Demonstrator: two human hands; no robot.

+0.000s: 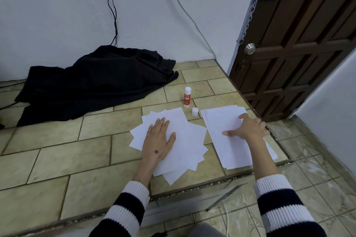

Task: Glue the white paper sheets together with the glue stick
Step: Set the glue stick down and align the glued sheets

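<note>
A tiled floor (57,150) of pale greenish stone runs up to a white wall, with a dark wooden door (300,48) at the right and a heap of black cloth (92,81) slumped against the wall's foot. The floor steps down near the person, and the work lies close to that step's edge.

There are two lots of white sheets. The fanned pile (185,144) sits to the left, corners splayed every way; the left hand (159,136) lies flat on it, fingers straight, pressing and holding nothing. The neater stack (229,140) lies by the floor's right edge, near the door sill; the right hand (248,129) rests on it with fingers spread and bent at the tips, seemingly working at the top sheet. I cannot tell whether it has one lifted.

Beyond the gap between the piles, the glue stick (187,97) stands upright, its cap (195,111) off and standing just beside it.

The paper looks light, limp and slick on itself. I would peel one sheet by a corner or long edge, sliding it off with a fingertip. The stick is small and rigid; its barrel is the place to hold it.
</note>
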